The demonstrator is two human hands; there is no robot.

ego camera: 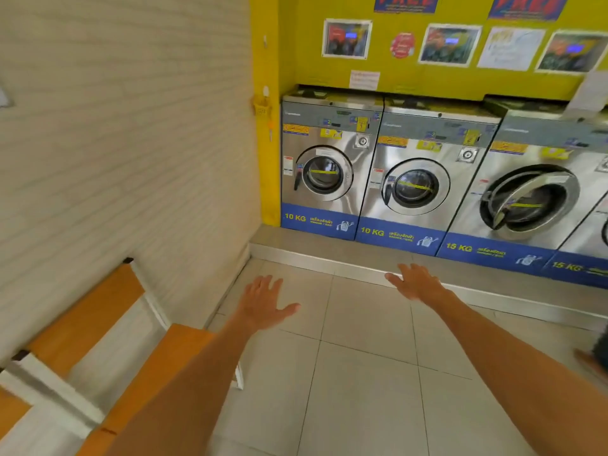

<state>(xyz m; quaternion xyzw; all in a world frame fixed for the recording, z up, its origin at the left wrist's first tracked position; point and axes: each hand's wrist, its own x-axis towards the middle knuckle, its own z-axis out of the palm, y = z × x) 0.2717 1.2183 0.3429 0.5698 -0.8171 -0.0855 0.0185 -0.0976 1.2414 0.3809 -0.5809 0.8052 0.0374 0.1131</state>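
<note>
My left hand [263, 299] and my right hand [416, 283] are stretched out in front of me over the tiled floor, fingers spread, holding nothing. Ahead stands a row of steel front-loading washing machines on a raised step. The leftmost 10 KG washer [324, 166] and the second 10 KG washer [418, 182] have their round doors closed. The 15 KG washer [529, 195] at the right has its door ajar. Neither hand touches a machine.
An orange and white bench [108, 327] runs along the pale left wall. A metal-edged step [329, 261] lies under the machines. A small yellow basket [262, 105] hangs on the yellow wall, which carries posters. A dark object [597, 357] shows at the right edge.
</note>
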